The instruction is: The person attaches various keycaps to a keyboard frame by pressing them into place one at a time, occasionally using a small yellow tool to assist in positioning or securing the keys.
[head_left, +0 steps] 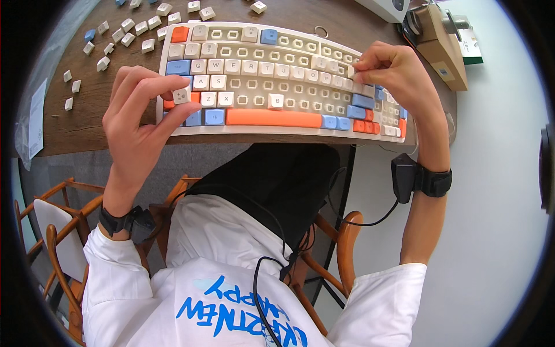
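Observation:
A cream keyboard [263, 87] lies across the wooden table, partly fitted with white, grey, blue and orange keycaps; several sockets are bare. My left hand [134, 107] pinches a white keycap [181, 95] between thumb and fingers, over the keyboard's left end. At the upper right of the board, my right hand [390, 72] has thumb and forefinger pressed together close to the keys; whatever is between them is hidden. A single white keycap [276, 102] sits apart in a lower row, above the long orange space bar [273, 118].
Loose white keycaps [127, 39] and a few blue ones lie scattered on the table [63, 121] at the upper left. A clear plastic bag [29, 115] hangs at the left edge. A cardboard box [442, 49] stands at the far right. Wooden chairs [55, 243] are below left.

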A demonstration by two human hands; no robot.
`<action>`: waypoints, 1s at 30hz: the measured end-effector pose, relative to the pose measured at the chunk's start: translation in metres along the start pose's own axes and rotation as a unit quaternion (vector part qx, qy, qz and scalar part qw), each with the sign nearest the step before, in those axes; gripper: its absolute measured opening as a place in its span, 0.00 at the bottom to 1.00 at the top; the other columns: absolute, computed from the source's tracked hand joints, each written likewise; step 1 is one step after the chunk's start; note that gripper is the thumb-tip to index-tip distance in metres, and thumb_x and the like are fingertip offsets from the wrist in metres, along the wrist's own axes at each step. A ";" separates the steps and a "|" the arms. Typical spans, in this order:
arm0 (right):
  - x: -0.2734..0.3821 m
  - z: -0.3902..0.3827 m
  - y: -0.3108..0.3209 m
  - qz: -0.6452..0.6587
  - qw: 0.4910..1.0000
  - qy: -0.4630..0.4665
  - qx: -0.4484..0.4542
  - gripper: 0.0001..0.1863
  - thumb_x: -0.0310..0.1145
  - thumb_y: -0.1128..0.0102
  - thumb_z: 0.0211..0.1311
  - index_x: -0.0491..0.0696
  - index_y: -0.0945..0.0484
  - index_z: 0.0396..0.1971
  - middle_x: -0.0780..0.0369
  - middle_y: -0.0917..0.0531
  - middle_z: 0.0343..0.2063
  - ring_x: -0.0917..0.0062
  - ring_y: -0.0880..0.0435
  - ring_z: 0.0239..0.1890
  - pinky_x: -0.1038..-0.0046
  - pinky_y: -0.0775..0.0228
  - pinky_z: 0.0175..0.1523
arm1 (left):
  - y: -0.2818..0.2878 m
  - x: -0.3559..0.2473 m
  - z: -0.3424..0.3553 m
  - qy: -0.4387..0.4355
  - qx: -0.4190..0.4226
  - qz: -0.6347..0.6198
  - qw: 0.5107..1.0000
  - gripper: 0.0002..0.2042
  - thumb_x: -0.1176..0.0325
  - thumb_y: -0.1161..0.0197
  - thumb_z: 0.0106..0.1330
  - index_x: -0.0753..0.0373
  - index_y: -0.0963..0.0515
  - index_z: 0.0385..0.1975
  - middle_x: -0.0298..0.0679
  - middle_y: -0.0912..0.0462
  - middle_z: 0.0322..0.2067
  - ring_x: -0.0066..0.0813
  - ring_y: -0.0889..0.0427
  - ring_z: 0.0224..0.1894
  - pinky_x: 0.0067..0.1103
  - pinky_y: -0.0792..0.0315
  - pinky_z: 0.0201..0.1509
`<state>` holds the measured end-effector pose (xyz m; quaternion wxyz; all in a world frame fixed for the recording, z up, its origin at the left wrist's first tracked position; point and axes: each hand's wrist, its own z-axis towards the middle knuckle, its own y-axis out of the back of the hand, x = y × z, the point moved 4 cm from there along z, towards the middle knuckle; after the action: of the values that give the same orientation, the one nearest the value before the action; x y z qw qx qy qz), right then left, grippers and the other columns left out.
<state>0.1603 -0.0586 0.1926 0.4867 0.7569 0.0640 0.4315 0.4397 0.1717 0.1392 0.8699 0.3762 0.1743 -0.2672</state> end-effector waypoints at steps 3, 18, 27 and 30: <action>0.001 0.002 0.000 -0.003 1.000 0.000 0.005 0.07 0.24 0.27 0.55 0.36 0.14 0.32 0.60 0.12 0.30 0.77 0.13 0.34 0.75 0.22 0.44 | 0.001 -0.001 0.001 -0.002 -0.002 0.006 1.000 0.16 0.73 0.18 0.49 0.62 0.14 0.39 0.33 0.21 0.30 0.26 0.24 0.34 0.22 0.29 0.35; 0.011 -0.034 -0.006 -0.057 0.985 0.064 -0.152 0.06 0.23 0.32 0.63 0.39 0.12 0.38 0.61 0.15 0.34 0.75 0.14 0.36 0.75 0.22 0.44 | 0.002 0.003 -0.001 0.046 -0.009 -0.024 0.999 0.15 0.76 0.20 0.52 0.62 0.14 0.40 0.33 0.21 0.28 0.26 0.24 0.34 0.23 0.28 0.37; 0.064 -0.045 -0.024 -0.125 0.968 0.114 -0.186 0.06 0.19 0.33 0.62 0.39 0.12 0.38 0.59 0.16 0.36 0.72 0.15 0.36 0.72 0.22 0.41 | 0.001 0.003 0.002 0.020 -0.026 -0.027 0.999 0.16 0.71 0.19 0.51 0.60 0.12 0.41 0.32 0.20 0.27 0.25 0.23 0.35 0.22 0.28 0.37; 0.097 -0.043 -0.041 -0.083 0.960 0.200 -0.177 0.08 0.18 0.31 0.58 0.42 0.12 0.38 0.60 0.16 0.35 0.71 0.14 0.35 0.72 0.21 0.39 | -0.002 0.003 0.003 -0.001 -0.031 -0.025 0.999 0.16 0.70 0.19 0.51 0.57 0.12 0.41 0.31 0.18 0.29 0.26 0.23 0.34 0.21 0.28 0.35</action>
<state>0.2032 0.0425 0.2239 0.6243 0.5488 0.1457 0.5365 0.4410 0.1675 0.1387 0.8745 0.3441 0.1906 -0.2837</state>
